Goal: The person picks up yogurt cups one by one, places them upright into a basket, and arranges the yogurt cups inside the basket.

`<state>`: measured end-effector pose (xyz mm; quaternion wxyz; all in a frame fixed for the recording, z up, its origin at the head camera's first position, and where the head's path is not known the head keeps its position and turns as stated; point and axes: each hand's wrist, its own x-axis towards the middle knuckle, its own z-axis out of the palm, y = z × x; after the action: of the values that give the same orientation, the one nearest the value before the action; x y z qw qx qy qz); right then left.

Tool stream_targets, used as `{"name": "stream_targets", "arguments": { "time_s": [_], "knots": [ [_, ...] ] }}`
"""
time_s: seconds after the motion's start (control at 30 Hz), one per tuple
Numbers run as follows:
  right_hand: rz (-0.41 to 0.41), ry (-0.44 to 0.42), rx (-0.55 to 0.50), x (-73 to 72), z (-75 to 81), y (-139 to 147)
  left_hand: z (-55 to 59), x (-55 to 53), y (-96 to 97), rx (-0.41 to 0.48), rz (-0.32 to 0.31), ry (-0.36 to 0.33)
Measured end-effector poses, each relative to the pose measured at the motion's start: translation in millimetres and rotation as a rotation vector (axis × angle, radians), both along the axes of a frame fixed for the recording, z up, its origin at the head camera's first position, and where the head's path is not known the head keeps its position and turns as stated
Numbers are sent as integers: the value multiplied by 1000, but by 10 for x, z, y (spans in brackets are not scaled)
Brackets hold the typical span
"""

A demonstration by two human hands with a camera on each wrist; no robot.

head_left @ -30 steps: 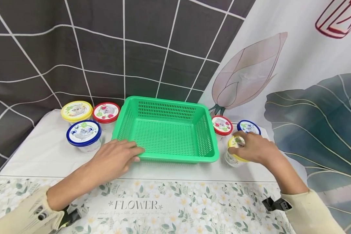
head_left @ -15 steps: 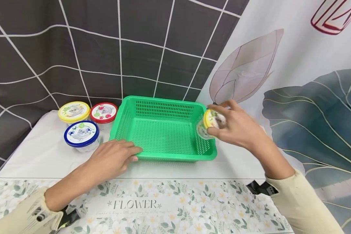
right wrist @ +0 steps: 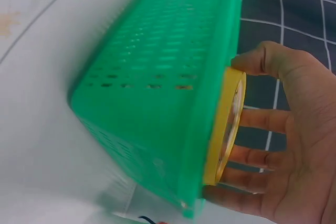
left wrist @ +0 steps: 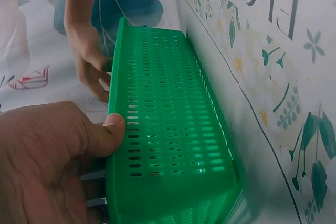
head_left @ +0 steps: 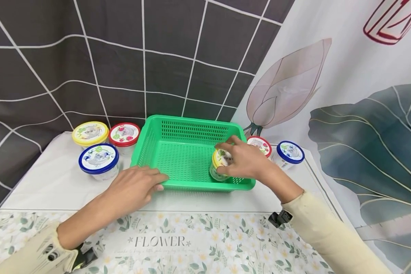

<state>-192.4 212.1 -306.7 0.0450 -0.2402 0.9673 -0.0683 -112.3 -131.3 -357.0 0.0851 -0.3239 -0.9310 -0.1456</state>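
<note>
My left hand (head_left: 137, 186) grips the near-left rim of a green plastic basket (head_left: 191, 185). In the left wrist view its thumb presses the outside of the perforated wall (left wrist: 168, 93), with the fingers behind the rim. My right hand (head_left: 246, 156) holds a clear tub with a yellow lid (head_left: 220, 158) inside the basket, at the front right. Thumb and fingers span the lid, palm above it. In the right wrist view the yellow lid (right wrist: 216, 156) shows just past the basket rim; the wall hides the tub's body.
Left of the basket stand a yellow-lidded tub (head_left: 90, 132), a red-lidded tub (head_left: 124, 134) and a blue-lidded tub (head_left: 98, 156). To its right are another red-lidded tub (head_left: 262, 143) and a blue-lidded tub (head_left: 290, 153). A floral mat (head_left: 178, 258) lies in front; curtains hang behind.
My right hand has lifted the yellow-lidded tub from the table at the right, carried it left over the rim and lowered it into the basket. The left hand has stayed on the rim.
</note>
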Motion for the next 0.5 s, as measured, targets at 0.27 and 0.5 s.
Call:
{"name": "stream_targets", "arguments": {
  "time_s": [0.27, 0.5],
  "knots": [
    [44, -63, 36, -34, -117, -73, 2, 2, 5, -8, 2, -17],
    [42, -90, 83, -33, -130, -90, 12, -3, 10, -5, 4, -30]
  ]
}}
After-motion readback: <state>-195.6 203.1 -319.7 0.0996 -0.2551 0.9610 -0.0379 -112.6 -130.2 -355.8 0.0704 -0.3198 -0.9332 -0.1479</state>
